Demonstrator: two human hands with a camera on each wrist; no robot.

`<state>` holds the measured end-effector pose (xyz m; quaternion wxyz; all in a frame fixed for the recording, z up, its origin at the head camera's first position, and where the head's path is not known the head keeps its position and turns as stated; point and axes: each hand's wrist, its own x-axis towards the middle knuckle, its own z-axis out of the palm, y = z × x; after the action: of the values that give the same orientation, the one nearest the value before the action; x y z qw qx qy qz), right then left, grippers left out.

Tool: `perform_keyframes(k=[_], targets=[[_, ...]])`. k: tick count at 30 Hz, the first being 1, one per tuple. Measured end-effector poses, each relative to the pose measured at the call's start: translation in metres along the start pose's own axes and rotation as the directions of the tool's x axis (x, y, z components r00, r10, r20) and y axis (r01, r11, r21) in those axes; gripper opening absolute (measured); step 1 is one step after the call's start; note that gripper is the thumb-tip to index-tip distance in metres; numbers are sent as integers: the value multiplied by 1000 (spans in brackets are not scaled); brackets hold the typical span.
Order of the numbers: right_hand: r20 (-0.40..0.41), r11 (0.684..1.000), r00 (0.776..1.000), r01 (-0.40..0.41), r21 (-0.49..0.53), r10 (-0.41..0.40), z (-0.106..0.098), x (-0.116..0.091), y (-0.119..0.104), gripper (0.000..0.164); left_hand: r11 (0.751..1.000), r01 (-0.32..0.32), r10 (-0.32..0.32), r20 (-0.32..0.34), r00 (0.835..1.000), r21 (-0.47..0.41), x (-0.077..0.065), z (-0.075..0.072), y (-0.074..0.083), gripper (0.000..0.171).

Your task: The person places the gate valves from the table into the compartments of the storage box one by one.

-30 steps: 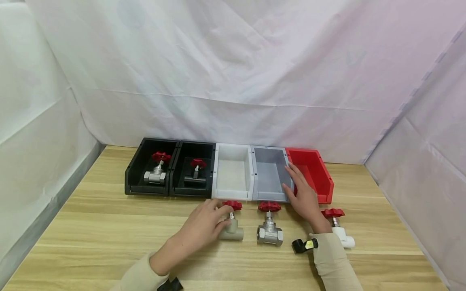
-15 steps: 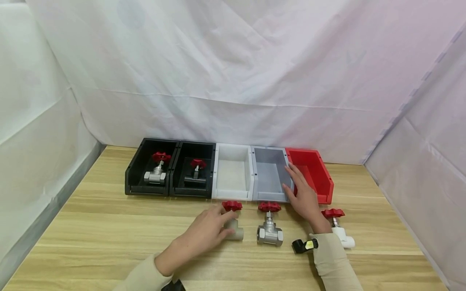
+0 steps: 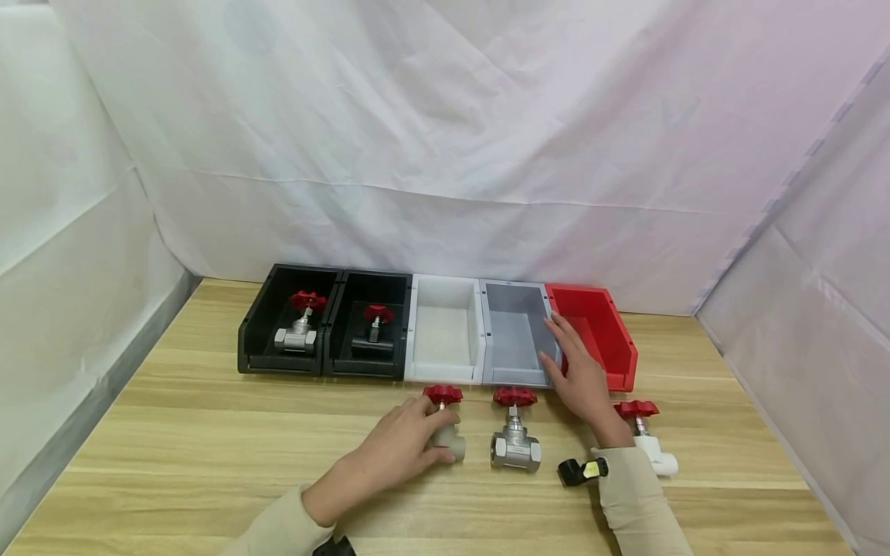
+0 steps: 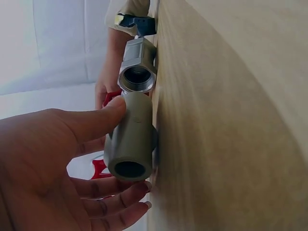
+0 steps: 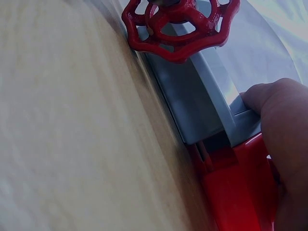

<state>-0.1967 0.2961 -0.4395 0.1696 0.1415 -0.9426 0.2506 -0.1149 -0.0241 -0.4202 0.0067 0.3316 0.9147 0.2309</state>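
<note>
Wood surface (image 3: 174,432), white cloth (image 3: 445,154) behind. L hand (image 3: 396,444) grips beige valve (image 3: 456,445), upright in front of white bin (image 3: 443,373); R hand (image 3: 582,378), fingers relaxed, on grey bin (image 3: 518,376). Prob. best: firm hold on body, clear of adj. steel valve (image 3: 515,448).

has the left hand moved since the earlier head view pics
Yes, slightly: in the head view the left hand has shifted rightward and lower in the picture, judged against the white bin.

Hands (image 3: 398,442), red-handled valves (image 3: 515,449), row of bins (image 3: 445,372)
</note>
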Motion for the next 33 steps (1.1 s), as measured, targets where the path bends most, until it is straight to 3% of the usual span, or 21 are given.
perform_keyframes(k=[18,33], targets=[[-11,1000,1000,13,-2,-13,0,0,0,76,999,37,-37,-2,999,-15,3,8,3,58],[-10,1000,1000,14,-8,-14,1,0,1,77,998,57,-58,-21,998,-21,3,10,5,54]])
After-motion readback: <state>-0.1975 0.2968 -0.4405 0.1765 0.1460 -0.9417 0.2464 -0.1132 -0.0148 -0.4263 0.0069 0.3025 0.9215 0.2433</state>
